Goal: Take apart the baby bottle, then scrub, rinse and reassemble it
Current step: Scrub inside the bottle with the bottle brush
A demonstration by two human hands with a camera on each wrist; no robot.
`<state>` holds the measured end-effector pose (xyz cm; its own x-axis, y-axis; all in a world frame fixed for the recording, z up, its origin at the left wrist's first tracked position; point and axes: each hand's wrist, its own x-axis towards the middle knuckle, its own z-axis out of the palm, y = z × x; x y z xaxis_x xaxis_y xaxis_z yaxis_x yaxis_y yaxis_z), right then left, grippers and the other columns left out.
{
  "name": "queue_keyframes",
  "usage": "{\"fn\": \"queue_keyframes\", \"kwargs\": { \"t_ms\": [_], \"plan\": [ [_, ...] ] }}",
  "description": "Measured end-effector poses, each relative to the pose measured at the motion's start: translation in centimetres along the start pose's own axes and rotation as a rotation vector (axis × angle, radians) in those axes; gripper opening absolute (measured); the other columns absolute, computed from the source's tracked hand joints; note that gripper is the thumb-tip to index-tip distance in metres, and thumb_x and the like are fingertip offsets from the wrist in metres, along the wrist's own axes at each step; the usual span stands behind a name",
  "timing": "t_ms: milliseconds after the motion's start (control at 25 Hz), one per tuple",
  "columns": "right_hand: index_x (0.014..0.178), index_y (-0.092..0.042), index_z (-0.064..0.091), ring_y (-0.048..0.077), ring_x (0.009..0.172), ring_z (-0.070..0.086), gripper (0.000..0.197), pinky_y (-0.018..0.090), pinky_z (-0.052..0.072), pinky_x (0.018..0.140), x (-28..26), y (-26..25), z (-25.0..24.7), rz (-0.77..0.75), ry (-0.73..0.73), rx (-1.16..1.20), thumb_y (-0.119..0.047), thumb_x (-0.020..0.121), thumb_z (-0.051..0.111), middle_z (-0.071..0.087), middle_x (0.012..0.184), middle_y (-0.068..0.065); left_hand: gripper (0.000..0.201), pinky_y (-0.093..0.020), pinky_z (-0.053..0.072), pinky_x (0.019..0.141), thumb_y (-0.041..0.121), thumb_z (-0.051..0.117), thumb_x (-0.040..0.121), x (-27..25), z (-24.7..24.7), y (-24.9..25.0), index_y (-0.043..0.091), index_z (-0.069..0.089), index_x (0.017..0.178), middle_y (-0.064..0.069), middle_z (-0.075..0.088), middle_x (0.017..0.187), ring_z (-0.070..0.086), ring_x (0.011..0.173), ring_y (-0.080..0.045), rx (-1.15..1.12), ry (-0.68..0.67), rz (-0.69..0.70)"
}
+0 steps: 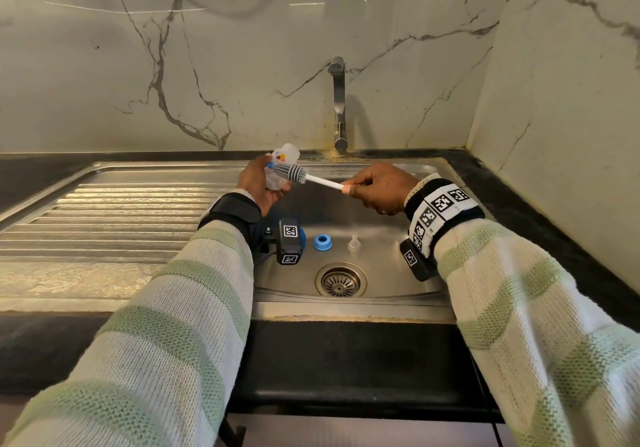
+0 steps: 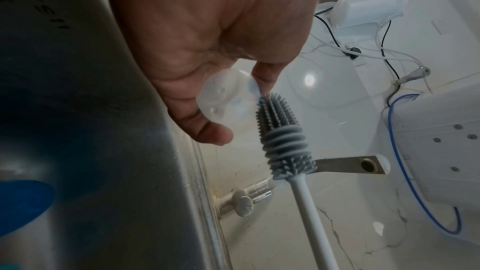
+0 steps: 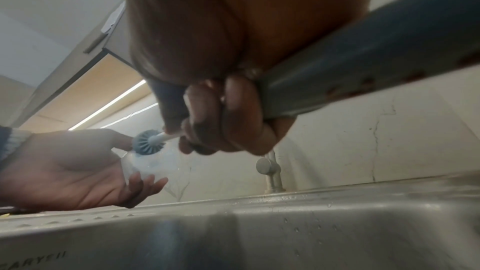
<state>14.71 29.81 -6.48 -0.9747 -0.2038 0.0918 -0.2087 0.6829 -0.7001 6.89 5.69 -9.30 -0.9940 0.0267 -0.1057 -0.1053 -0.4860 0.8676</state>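
My left hand (image 1: 258, 183) grips the clear baby bottle body (image 1: 282, 169) above the sink's back left corner. My right hand (image 1: 377, 187) pinches the white handle of a bottle brush (image 1: 322, 182), whose grey bristled head (image 1: 291, 172) lies against the outside of the bottle. In the left wrist view the brush head (image 2: 280, 137) touches the edge of the bottle's round end (image 2: 223, 100). The right wrist view shows the brush head (image 3: 145, 142) just above the bottle (image 3: 153, 163). A blue screw ring (image 1: 322, 242) and a clear nipple (image 1: 354, 243) lie apart on the sink floor.
The steel sink (image 1: 381, 294) has a drain (image 1: 340, 279) near its front. A tap (image 1: 338, 100) stands at the back, with no water running. A ribbed draining board (image 1: 104, 218) stretches to the left. Another blue piece (image 1: 302, 239) peeks from behind my left wrist camera.
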Motion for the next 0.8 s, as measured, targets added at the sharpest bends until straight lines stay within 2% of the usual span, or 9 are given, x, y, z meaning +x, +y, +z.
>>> {"fn": "queue_keyframes", "kwargs": {
  "t_ms": [120,200,320,440,560,720,800],
  "plan": [
    [0.109,-0.018,0.072,0.015,0.051,0.047,0.026,0.025,0.041,0.048,0.48,0.25,-0.62,-0.019,0.161,-0.035,-0.035,0.097,0.057,0.056,0.064,0.001,0.045,-0.026,0.051,0.049,0.025,0.051,0.097,0.07,0.42,0.03,0.0,0.048,0.134,-0.018,0.061,0.103,0.057,0.068,-0.023,0.001,0.005,-0.002],
    [0.105,-0.018,0.073,0.016,0.048,0.046,0.025,0.025,0.04,0.047,0.42,0.59,-0.62,0.018,0.12,0.004,-0.035,0.096,0.059,0.055,0.062,0.004,0.04,-0.026,0.051,0.049,0.025,0.051,0.098,0.08,0.34,-0.07,0.001,0.051,0.13,-0.018,0.062,0.104,0.06,0.071,-0.025,-0.018,0.013,0.006],
    [0.098,-0.024,0.073,0.015,0.046,0.044,0.016,0.024,0.039,0.044,0.17,0.29,-0.03,0.011,0.006,0.021,-0.035,0.094,0.062,0.056,0.061,0.003,0.029,-0.028,0.054,0.05,0.028,0.05,0.1,0.2,-0.06,-0.14,0.008,0.052,0.122,-0.017,0.063,0.107,0.063,0.076,-0.025,-0.024,0.04,0.031],
    [0.098,-0.02,0.074,0.017,0.051,0.048,0.022,0.027,0.042,0.049,0.5,0.29,-0.53,-0.026,0.13,-0.046,-0.036,0.096,0.058,0.057,0.063,0.004,0.032,-0.026,0.05,0.045,0.034,0.046,0.103,0.55,0.37,-0.09,0.009,0.053,0.122,-0.018,0.062,0.108,0.059,0.067,-0.023,-0.019,0.052,0.017],
    [0.097,-0.018,0.073,0.016,0.045,0.044,0.022,0.023,0.038,0.043,0.33,0.59,-0.62,0.023,0.089,0.01,-0.035,0.097,0.058,0.053,0.06,0.005,0.043,-0.024,0.046,0.044,0.039,0.044,0.101,0.45,0.08,-0.1,0.006,0.052,0.128,-0.017,0.064,0.108,0.056,0.064,-0.02,-0.008,0.047,-0.018],
    [0.1,-0.017,0.073,0.015,0.045,0.043,0.023,0.024,0.038,0.043,0.05,0.54,-0.59,0.025,0.049,0.026,-0.035,0.096,0.059,0.053,0.061,0.005,0.048,-0.023,0.043,0.045,0.024,0.048,0.089,0.23,-0.12,-0.01,0.001,0.05,0.132,-0.019,0.06,0.107,0.051,0.063,-0.02,0.039,-0.007,-0.021],
    [0.101,-0.019,0.073,0.015,0.046,0.043,0.021,0.024,0.038,0.043,0.03,0.67,-0.56,0.037,0.01,0.033,-0.034,0.095,0.06,0.054,0.061,0.005,0.042,-0.024,0.045,0.045,0.02,0.049,0.09,0.09,0.16,-0.05,0.003,0.05,0.127,-0.019,0.059,0.103,0.052,0.062,-0.022,0.033,-0.016,-0.012]
  ]
}}
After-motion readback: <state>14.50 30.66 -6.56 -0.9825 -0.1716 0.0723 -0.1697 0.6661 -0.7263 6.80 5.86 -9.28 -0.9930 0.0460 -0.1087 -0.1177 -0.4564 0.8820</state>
